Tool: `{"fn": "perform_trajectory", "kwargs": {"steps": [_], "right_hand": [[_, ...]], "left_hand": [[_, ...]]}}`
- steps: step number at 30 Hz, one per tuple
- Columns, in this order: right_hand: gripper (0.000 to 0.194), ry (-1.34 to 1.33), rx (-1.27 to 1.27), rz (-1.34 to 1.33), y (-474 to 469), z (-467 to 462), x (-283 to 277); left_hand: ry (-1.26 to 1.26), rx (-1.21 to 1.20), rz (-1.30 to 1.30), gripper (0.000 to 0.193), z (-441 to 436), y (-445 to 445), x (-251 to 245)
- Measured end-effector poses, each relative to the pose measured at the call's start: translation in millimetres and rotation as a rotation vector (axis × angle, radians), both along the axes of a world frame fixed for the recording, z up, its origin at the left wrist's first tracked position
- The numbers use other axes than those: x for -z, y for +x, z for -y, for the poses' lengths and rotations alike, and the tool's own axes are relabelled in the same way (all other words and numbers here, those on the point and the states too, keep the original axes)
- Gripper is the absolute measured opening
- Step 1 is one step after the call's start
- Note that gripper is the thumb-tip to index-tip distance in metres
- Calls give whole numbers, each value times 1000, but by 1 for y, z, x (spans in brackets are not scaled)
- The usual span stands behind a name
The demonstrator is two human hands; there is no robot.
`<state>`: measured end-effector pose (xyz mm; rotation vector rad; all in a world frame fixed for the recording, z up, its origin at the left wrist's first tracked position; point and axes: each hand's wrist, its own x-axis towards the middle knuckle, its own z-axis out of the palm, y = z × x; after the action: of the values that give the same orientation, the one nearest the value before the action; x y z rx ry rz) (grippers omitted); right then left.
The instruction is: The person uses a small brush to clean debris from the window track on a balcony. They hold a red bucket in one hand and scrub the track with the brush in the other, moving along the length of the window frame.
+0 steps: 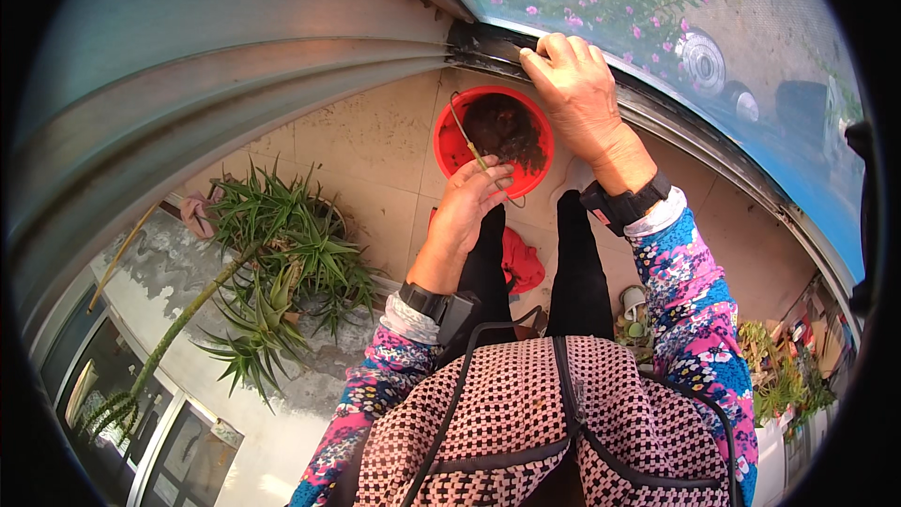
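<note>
A red plastic bucket [448, 144] stands on the tiled floor in front of me, with dark murky contents [503, 123] inside; what they are I cannot tell. My left hand [466, 205] holds the bucket's wire handle [461, 125] by its grip, over the near rim. My right hand [578, 98] is curled over the dark metal rail [493, 49] of a window or screen frame, beyond the bucket. Its fingertips are partly hidden behind the frame. Past the frame, pink-flowered plants [637, 7] show through the glazing or mesh.
Spiky aloe-like plants [281, 232] grow at the left beside a patchy wall [169, 282]. A curved metal panel [246, 49] rises at upper left. Red cloth [522, 260] lies by my legs. More potted plants [778, 380] stand at the lower right.
</note>
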<state>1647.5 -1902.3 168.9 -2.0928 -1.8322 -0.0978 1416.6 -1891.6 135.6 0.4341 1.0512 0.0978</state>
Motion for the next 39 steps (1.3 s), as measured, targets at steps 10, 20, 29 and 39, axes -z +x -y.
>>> {"fn": "perform_trajectory", "kwargs": {"steps": [10, 20, 29, 39], "right_hand": [[13, 59, -14, -73, -9, -17, 11], [16, 144, 76, -108, -12, -15, 19], [26, 190, 86, -190, -12, -8, 14], [26, -109, 150, -546, -43, 79, -3]], "left_hand": [[-2, -4, 20, 35, -1, 3, 2], [8, -2, -6, 37, -3, 8, -1], [16, -4, -5, 37, -4, 6, 1], [22, -10, 1, 37, -2, 2, -1]]}}
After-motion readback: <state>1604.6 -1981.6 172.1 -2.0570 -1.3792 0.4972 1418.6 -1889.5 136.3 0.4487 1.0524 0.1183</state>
